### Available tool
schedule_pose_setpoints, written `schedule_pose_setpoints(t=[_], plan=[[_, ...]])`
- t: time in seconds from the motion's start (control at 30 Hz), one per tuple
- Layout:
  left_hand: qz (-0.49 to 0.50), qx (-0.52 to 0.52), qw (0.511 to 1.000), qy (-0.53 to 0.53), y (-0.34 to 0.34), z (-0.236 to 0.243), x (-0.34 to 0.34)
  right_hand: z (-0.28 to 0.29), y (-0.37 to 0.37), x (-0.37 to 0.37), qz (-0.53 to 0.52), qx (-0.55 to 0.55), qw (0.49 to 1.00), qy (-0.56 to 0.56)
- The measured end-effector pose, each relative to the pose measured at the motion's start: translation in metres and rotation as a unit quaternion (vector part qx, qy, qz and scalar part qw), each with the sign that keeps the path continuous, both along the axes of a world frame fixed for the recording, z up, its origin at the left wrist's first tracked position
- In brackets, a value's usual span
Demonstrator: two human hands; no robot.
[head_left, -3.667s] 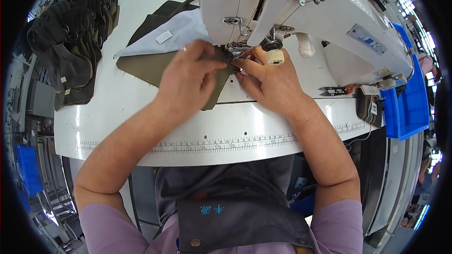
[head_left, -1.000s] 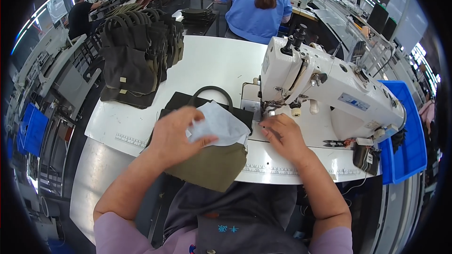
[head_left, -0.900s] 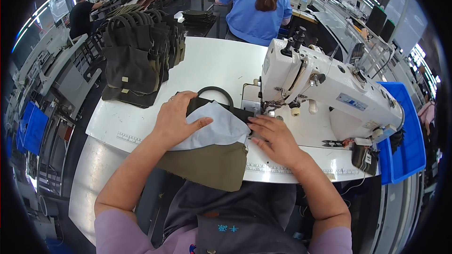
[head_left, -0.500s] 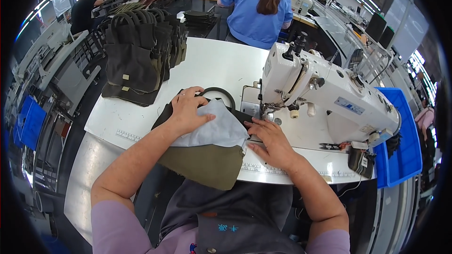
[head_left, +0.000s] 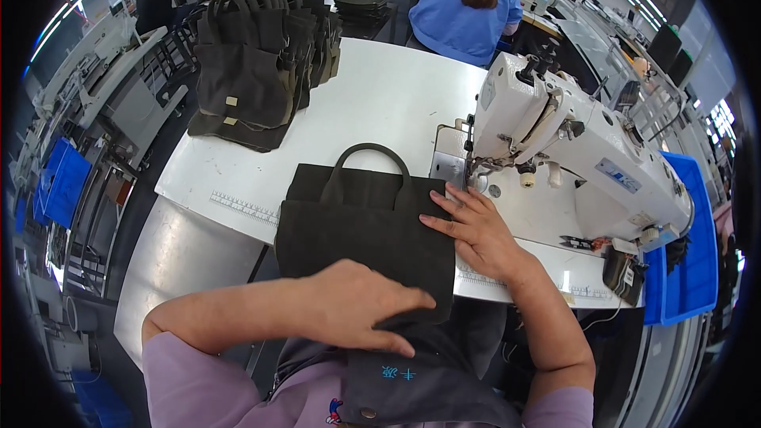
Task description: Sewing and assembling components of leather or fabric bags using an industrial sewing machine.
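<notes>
The pale cloth and olive cloth visible half a second ago are now hidden; the dark bag (head_left: pixel 357 238), its handle (head_left: pixel 333 186) uppermost, is laid flat at the front edge of the table (head_left: pixel 396 95), left of the machine (head_left: pixel 590 154). Its right edge is touched, unclasped, by the splayed right hand (head_left: pixel 479 238). The left hand (head_left: pixel 361 305) has been moved to its lower part, fingers loose; contact cannot be told. Dark material is held in the blue bin (head_left: pixel 704 269).

The white tabletop (head_left: pixel 388 99) bore a heap of dark handled pieces (head_left: pixel 242 87) at its far left, a sewing machine (head_left: pixel 590 147) to the right, black snips (head_left: pixel 576 242) beside it, and centrally a dark handled panel (head_left: pixel 357 238), overhanging the front edge.
</notes>
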State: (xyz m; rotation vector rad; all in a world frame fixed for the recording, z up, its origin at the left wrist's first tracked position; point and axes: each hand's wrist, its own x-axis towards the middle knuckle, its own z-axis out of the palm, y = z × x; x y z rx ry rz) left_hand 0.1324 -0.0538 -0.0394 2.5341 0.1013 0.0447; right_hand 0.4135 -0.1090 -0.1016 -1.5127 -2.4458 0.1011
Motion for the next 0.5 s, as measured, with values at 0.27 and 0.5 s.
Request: schedule_pose_setpoints(t=[0.27, 0.5], plan=[[0.340, 0.230, 0.911, 0.039, 0.095, -0.080, -0.034, 0.002, -0.012, -0.014, -0.003, -0.018, 1.000, -0.019], [0.369, 0.227, 0.900, 0.052, 0.077, -0.079, -0.042, 0.007, -0.025, -0.001, -0.065, -0.044, 0.995, -0.062]])
